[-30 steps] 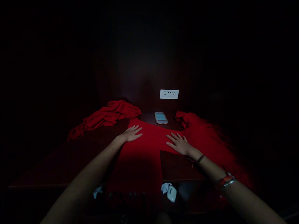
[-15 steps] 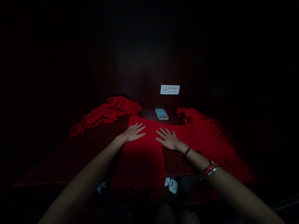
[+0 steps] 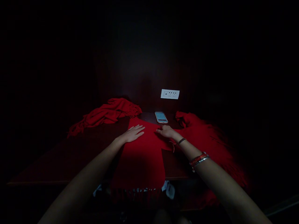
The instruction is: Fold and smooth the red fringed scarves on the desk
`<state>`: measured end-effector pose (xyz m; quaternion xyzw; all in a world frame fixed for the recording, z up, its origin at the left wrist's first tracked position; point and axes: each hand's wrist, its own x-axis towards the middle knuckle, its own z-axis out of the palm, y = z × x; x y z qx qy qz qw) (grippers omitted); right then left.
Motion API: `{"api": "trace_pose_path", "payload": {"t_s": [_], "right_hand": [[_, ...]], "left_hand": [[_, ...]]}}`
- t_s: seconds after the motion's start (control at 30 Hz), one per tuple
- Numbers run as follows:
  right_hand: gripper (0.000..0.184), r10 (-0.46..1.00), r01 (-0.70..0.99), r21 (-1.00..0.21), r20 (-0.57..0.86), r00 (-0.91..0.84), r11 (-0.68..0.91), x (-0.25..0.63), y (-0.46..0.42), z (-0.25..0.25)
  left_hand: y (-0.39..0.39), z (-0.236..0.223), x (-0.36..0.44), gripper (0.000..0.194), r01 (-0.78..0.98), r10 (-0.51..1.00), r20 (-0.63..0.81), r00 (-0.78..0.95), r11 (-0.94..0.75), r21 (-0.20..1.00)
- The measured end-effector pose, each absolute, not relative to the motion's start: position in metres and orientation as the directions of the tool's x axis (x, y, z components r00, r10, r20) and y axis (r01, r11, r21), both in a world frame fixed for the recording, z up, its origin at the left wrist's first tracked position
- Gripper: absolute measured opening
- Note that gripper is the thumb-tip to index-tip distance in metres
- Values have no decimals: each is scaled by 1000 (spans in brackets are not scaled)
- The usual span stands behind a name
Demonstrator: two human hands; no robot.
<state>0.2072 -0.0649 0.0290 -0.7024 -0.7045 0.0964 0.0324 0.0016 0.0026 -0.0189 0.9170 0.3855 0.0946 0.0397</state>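
A red fringed scarf [image 3: 142, 158] lies spread over the dark table, its fringed end hanging past the front edge. My left hand [image 3: 134, 133] rests flat on its upper left part, fingers stretched out. Near the upper right of that flat strip, my right hand [image 3: 166, 131] has its fingers curled down and closed on the cloth; the fingertips are partly hidden. From beneath the right hand the red cloth continues to the right into a loose, fringed heap [image 3: 201, 140].
Another crumpled red fringed scarf [image 3: 107, 112] lies at the back left. A phone [image 3: 161, 117] with a lit screen lies behind the hands, below a white wall socket [image 3: 170, 94]. Under the table edge [image 3: 42, 182] a white case [image 3: 170, 190] shows dimly. The surroundings are very dark.
My right hand has gone from spread flat to curled on the cloth, slightly farther away. Cloth beneath it has shifted, covering more table right of the strip. My left hand stays in place.
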Motion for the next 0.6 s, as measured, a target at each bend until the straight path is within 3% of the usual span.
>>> {"api": "trace_pose_path", "payload": {"t_s": [0.1, 0.23, 0.3, 0.47, 0.6], "right_hand": [[60, 999, 984, -179, -44, 4, -12, 198, -59, 13], [64, 998, 989, -134, -29, 59, -63, 195, -61, -17], [63, 998, 990, -130, -28, 53, -56, 196, -62, -23], [58, 998, 989, -150, 54, 22, -14, 202, -66, -12], [47, 999, 985, -167, 15, 43, -40, 212, -68, 17]], "left_hand": [[9, -19, -6, 54, 727, 740, 224, 635, -670, 153], [15, -23, -12, 65, 811, 820, -2, 573, -566, 144], [15, -24, -11, 66, 820, 824, -48, 565, -555, 141], [9, -20, -9, 63, 831, 834, -46, 550, -542, 125], [4, -17, -7, 61, 845, 846, -48, 530, -523, 113]]}}
